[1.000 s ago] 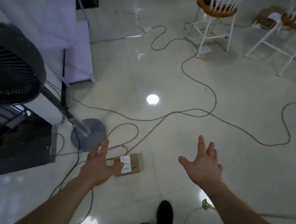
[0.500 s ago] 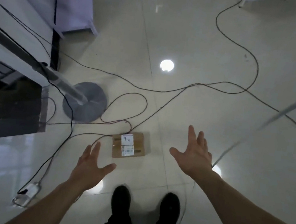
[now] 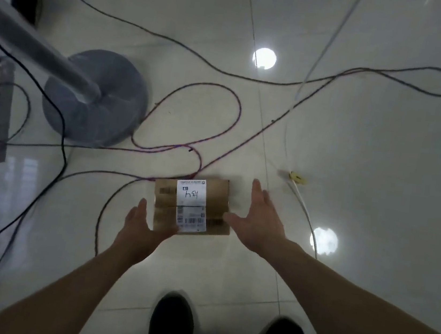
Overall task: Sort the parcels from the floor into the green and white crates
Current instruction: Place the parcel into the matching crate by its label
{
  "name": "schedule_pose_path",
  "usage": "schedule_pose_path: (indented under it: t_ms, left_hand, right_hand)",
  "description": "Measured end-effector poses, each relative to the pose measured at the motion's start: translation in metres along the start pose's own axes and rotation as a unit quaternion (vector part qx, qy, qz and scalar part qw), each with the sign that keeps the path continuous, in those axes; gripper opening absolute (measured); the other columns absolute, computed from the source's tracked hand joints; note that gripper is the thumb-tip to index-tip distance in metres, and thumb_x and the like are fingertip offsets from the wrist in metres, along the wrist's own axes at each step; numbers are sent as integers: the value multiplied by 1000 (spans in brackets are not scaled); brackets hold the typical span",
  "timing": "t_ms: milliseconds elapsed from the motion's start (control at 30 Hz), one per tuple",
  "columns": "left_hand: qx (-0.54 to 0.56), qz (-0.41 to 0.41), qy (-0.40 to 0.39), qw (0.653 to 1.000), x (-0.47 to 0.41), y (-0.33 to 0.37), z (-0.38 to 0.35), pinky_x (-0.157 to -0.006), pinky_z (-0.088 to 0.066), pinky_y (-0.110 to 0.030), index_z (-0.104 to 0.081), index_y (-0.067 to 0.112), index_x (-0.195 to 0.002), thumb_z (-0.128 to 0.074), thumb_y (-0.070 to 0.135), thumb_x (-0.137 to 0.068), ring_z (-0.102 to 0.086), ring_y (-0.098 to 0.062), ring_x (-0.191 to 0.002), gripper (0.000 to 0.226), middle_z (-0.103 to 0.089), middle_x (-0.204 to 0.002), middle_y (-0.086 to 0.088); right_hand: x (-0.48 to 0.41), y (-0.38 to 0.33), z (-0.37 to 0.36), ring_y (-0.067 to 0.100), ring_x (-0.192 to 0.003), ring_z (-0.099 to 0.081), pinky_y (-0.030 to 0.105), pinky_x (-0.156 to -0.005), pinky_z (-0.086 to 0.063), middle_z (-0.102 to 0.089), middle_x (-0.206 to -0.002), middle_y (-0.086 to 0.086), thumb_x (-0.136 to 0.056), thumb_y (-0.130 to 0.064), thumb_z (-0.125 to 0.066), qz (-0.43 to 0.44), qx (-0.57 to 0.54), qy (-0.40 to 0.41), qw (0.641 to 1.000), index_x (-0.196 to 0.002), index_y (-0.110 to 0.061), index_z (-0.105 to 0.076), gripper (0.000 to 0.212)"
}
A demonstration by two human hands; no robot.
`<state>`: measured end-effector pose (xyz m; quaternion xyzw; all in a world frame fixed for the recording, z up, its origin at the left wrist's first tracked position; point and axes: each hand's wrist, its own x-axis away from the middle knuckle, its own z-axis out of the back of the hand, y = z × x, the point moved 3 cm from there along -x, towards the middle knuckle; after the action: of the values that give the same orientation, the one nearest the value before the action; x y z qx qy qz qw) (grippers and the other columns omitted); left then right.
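Observation:
A small brown cardboard parcel (image 3: 216,208) with a white shipping label lies flat on the tiled floor just ahead of my feet. My left hand (image 3: 140,226) is at its near left corner, fingers straight, the thumb reaching under or along the near edge. My right hand (image 3: 259,222) is spread beside the parcel's right side, its thumb near the right edge. Neither hand has a grip on it. No crate is in view.
Several dark cables (image 3: 222,105) loop across the floor around the parcel. A grey round fan base (image 3: 108,113) with its pole (image 3: 33,49) stands to the upper left. A white cord with a yellow plug (image 3: 297,178) lies to the right. My black shoes (image 3: 171,325) stand below.
The camera has dropped closer to the floor. Both hands have moved in from apart to either side of the parcel.

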<state>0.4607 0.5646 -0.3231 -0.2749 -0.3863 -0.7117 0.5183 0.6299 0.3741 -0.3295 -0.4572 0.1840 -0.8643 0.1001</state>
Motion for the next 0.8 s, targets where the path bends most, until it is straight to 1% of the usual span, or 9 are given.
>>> schedule_pose_path:
  t_ms: [100, 167, 233, 333, 400, 433, 600, 700, 800]
  left_hand:
    - [106, 44, -17, 993, -28, -9, -17, -117, -26, -48, -4, 16, -161, -81, 50, -78, -21, -30, -151, 118, -16, -167, -9]
    - [193, 71, -53, 977, -35, -8, -25, -108, -33, -50, -19, 16, -156, -84, 47, -65, -34, -33, -144, 116, -35, -159, -9]
    - [244, 83, -71, 963, -33, -4, -27, -100, -36, -50, -34, 15, -146, -76, 41, -59, -47, -30, -129, 100, -51, -143, -7]
    - [281, 111, -55, 952, -17, -1, -19, -93, -40, -46, -36, 10, -149, -72, 20, -75, -52, -31, -119, 83, -52, -141, -13]
    - [295, 96, -17, 951, 2, 6, -5, -78, -45, -36, -58, 10, -132, -62, 7, -84, -60, -26, -101, 48, -64, -125, -13]
    - [303, 85, 7, 949, 15, 14, 4, -72, -47, -33, -64, 11, -124, -60, 5, -83, -61, -25, -94, 41, -67, -114, -12]
    - [345, 41, 79, 934, 105, 69, 54, -73, -49, -41, -57, 25, -119, -57, 23, -57, -63, -32, -96, 62, -65, -110, -6]
    - [350, -1, 79, 934, 166, 112, 87, -70, -45, -34, -56, 23, -123, -58, 25, -59, -62, -26, -93, 64, -68, -107, -5]
    - [330, -54, 52, 941, 227, 156, 116, -72, -46, -33, -58, 25, -124, -64, 15, -78, -65, -22, -96, 48, -70, -108, -3]
  right_hand:
    - [-26, 4, -37, 33, -148, -36, 45, -114, -38, -26, -167, 8, -92, -43, -70, -27, -81, -58, 995, -165, -20, 3, 106]
    - [-33, 4, -56, 33, -136, -50, 37, -107, -43, -46, -154, 7, -91, -42, -71, -56, -154, -102, 981, -162, -20, -16, 93]
    - [-30, 0, -63, 27, -118, -62, 43, -105, -51, -64, -134, 4, -82, -44, -74, -71, -208, -103, 970, -147, -23, -42, 74]
    - [-17, -2, -58, 25, -105, -68, 47, -96, -57, -70, -117, 3, -57, -53, -73, -89, -263, -75, 958, -126, -26, -58, 76]
    - [-8, 1, -50, 28, -103, -69, 49, -92, -59, -66, -119, 8, -49, -57, -73, -92, -295, -57, 949, -116, -27, -60, 75]
    - [-1, 1, -43, 29, -102, -68, 49, -90, -60, -63, -120, 9, -49, -57, -75, -87, -311, -49, 945, -113, -28, -60, 72]
    - [82, -42, 45, 27, -107, -63, 48, -92, -60, -51, -124, 3, -50, -58, -69, -33, -355, -2, 934, -134, -32, -55, 88]
    - [139, -67, 99, 25, -105, -67, 45, -90, -59, -64, -120, 4, -51, -56, -69, -12, -376, 29, 926, -127, -31, -57, 80]
    - [208, -83, 156, 18, -100, -62, 25, -73, -50, -63, -109, -7, -70, -41, -71, 1, -413, 71, 908, -119, -32, -50, 55]
